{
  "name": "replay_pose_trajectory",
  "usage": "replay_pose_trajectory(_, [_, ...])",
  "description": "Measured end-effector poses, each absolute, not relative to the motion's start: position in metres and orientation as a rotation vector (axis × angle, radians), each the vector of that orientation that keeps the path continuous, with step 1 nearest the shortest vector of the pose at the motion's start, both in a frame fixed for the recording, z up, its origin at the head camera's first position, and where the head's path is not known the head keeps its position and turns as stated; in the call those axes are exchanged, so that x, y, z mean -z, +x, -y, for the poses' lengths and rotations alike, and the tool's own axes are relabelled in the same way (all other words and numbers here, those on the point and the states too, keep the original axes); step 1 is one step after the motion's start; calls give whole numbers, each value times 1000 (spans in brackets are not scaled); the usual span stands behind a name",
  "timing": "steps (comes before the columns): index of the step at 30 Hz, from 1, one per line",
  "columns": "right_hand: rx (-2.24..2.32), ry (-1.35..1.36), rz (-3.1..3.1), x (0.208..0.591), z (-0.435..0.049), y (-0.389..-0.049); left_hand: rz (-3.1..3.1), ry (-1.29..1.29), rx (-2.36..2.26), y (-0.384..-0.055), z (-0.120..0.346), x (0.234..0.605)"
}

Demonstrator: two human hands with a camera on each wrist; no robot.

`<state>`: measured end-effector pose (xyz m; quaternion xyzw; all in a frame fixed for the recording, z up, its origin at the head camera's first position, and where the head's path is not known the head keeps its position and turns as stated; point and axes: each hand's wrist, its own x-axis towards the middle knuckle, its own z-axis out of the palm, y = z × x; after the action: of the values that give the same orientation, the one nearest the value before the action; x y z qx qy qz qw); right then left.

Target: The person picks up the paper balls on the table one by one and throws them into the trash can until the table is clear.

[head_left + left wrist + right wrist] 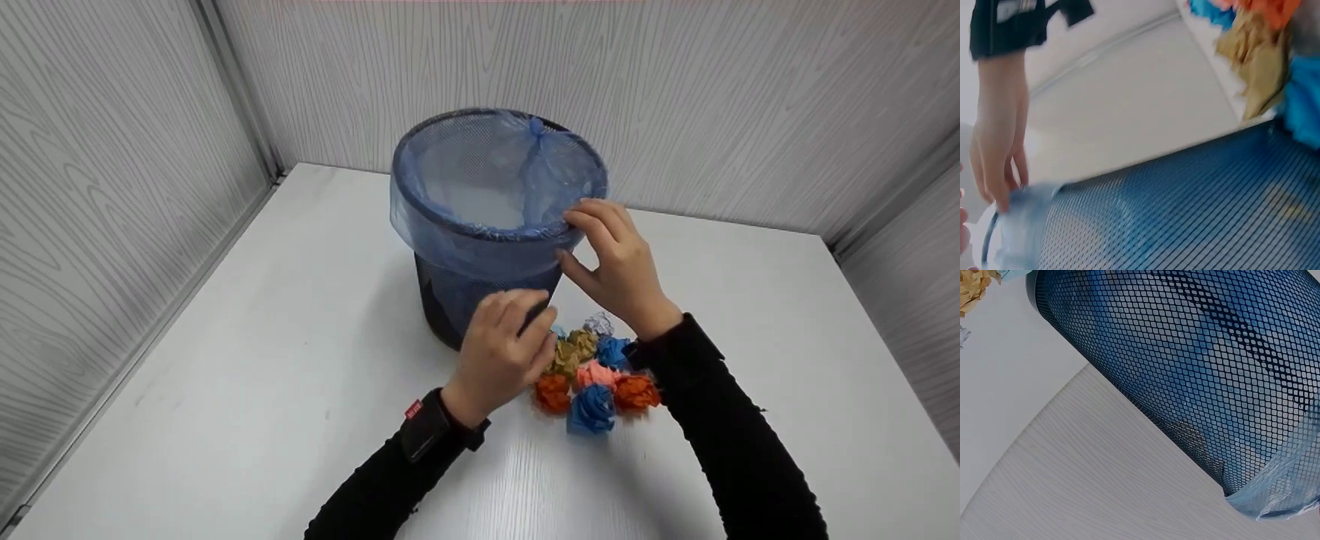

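Observation:
A black mesh wastebasket (pixel 442 307) stands upright, lined with a translucent blue plastic bag (pixel 465 251) folded down over its rim. The bag has a knotted bunch (pixel 536 129) at the far right of the rim. My right hand (pixel 619 266) rests its fingertips on the rim's near right side, thumb lower and apart from them against the bag's outside. In the left wrist view, that hand's fingers reach down to the rim. My left hand (pixel 506 349) hovers before the basket, fingers loosely bent, nothing visible in its grasp.
Several crumpled paper balls lie right of the left hand, among them a blue ball (pixel 592 409), an orange ball (pixel 636 391), a pink ball (pixel 598 373) and a white ball (pixel 599 323). The white table (pixel 247 360) is bordered by grey wood-grain panels (pixel 675 97).

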<state>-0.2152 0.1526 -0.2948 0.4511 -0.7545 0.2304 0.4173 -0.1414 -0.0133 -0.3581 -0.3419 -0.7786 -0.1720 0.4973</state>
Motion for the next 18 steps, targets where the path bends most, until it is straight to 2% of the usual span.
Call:
replay_pose_trajectory(9, [-588, 1133, 1896, 295, -153, -214, 2414, -1015, 327, -139, -12, 404])
replay_pose_trajectory(18, [-617, 1142, 1887, 299, -151, -215, 2539, -1111, 196, -132, -23, 430])
